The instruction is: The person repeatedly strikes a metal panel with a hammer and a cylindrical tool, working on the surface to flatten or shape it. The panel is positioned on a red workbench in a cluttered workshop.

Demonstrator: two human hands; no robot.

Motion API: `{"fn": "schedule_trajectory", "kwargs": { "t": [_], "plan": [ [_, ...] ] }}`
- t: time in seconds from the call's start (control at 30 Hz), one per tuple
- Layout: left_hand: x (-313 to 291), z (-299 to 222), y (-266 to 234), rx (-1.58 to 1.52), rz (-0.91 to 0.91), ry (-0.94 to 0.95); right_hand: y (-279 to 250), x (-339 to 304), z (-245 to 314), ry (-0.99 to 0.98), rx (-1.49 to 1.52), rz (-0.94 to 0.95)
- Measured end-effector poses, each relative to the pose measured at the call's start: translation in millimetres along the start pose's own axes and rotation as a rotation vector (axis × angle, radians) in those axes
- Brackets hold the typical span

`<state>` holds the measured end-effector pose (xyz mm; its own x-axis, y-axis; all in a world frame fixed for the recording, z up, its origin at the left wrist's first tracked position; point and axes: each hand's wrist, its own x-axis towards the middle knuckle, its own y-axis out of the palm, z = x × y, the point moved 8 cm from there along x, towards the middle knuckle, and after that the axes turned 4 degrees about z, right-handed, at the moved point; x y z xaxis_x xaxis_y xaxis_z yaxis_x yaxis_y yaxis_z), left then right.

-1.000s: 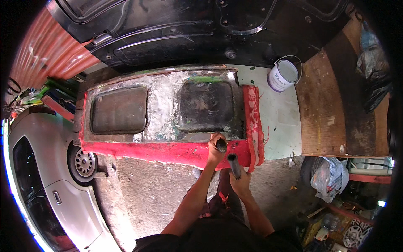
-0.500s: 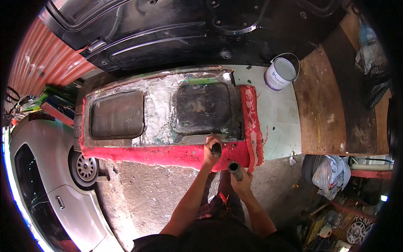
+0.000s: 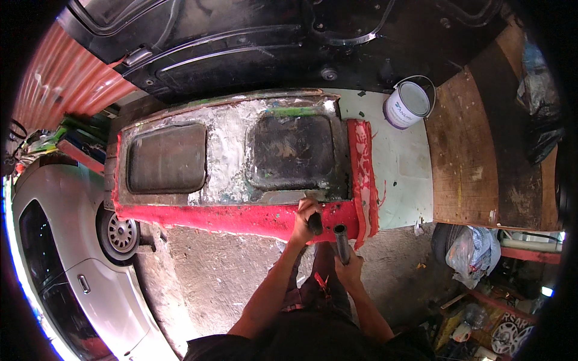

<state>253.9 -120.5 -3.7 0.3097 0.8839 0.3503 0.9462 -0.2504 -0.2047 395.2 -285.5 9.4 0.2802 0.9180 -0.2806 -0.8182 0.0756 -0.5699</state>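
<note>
Before me lies a worn dark panel [image 3: 226, 162] with two rounded recesses, patchy white residue and red fabric [image 3: 253, 218] along its near and right edges. My left hand [image 3: 306, 212] is closed round a dark handle [image 3: 315, 224] at the panel's near edge, above the red fabric. What the handle's far end carries is not clear. My right hand [image 3: 350, 271] grips a dark metal tube [image 3: 342, 245], its hollow end pointing up toward the panel, just right of the handle and apart from it.
A lidded pail [image 3: 407, 105] with a wire handle stands on a pale board [image 3: 403, 180] at right. Behind is a large black vehicle panel [image 3: 241, 48]. A silver car [image 3: 90, 259] stands at left, a brown wooden board [image 3: 463, 150] at right, and bags [image 3: 475, 256] lie by a tyre.
The tube in my right hand now shows more of its length, and that hand sits slightly nearer me. The handle in my left hand has tilted toward me. The view has shifted slightly.
</note>
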Motion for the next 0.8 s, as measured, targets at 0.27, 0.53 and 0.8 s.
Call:
{"fn": "schedule_trajectory", "kwargs": {
  "t": [0.27, 0.53, 0.8],
  "plan": [
    [10, 2, -5, -0.133, -0.112, -0.060, -2, 12, 11, -0.134, -0.009, -0.081],
    [7, 21, -3, -0.207, -0.166, -0.126, -5, 15, 73, -0.425, -0.038, -0.106],
    [21, 12, -28, -0.173, -0.178, -0.099, 17, 31, -4, -0.179, 0.074, -0.195]
  ]
}}
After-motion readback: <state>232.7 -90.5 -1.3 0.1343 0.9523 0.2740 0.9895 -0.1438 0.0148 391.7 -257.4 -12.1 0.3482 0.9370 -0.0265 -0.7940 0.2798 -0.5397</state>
